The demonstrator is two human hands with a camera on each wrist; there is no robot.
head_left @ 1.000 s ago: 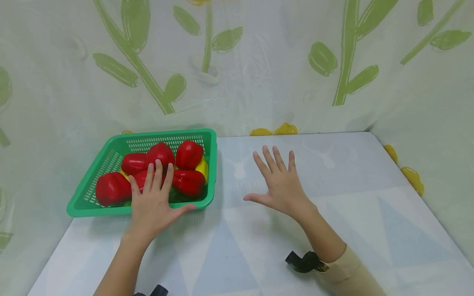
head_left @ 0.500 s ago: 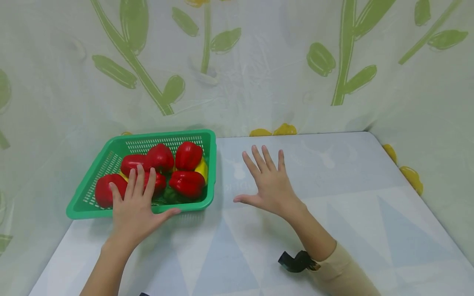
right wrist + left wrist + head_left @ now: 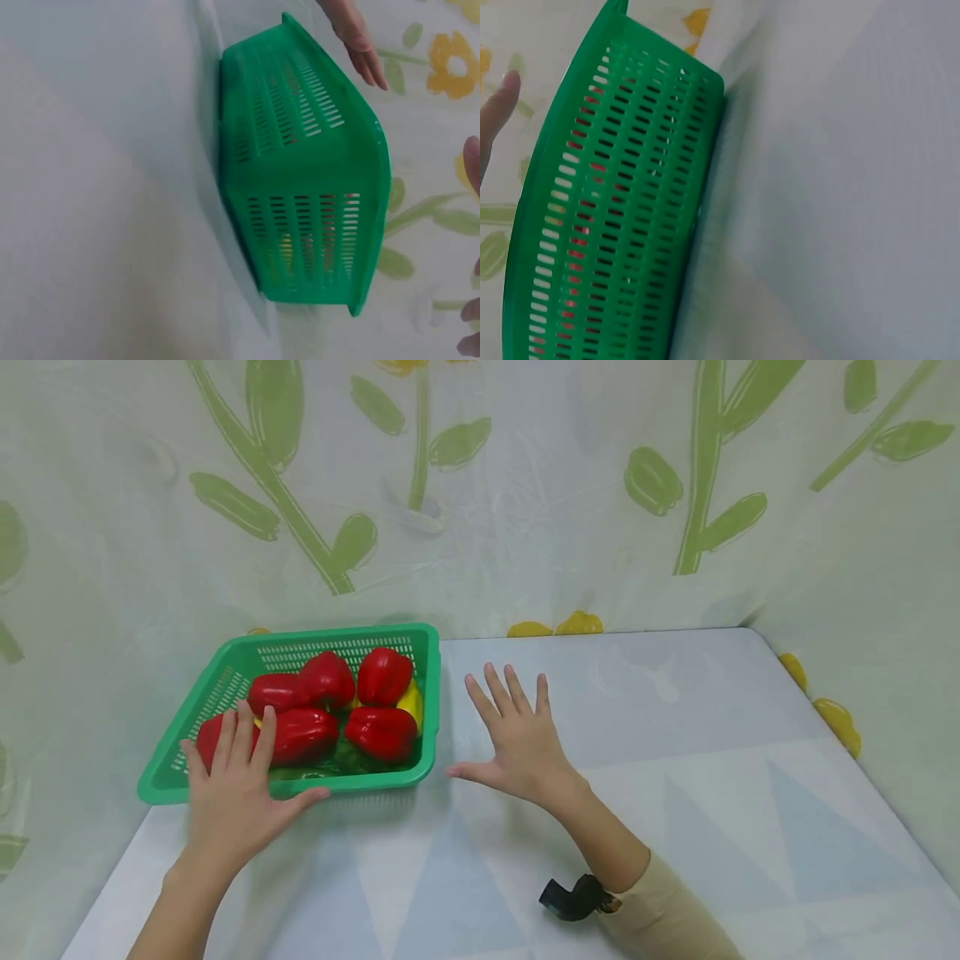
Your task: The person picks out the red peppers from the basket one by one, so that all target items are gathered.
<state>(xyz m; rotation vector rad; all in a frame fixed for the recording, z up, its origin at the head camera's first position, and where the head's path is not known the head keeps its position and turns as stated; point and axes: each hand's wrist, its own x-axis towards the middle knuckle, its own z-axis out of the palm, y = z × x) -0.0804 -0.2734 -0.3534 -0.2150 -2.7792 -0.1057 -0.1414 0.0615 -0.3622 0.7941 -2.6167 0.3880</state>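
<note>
Currently, a green basket (image 3: 360,782) of red peppers (image 3: 306,737) sits at the far left corner of the tabletop (image 3: 712,710), a yellow piece (image 3: 412,702) showing by the basket's right wall. Over the near rim hovers the left hand (image 3: 234,800), fingers spread wide; well apart from it, the right hand (image 3: 522,753), likewise splayed, hangs above the tabletop just right of the basket.

Booth-like space: floral sheeting (image 3: 540,527), table (image 3: 720,718)

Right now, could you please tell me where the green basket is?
In the head view, the green basket sits at the far left of the table, its near rim partly hidden by the left hand.
</note>
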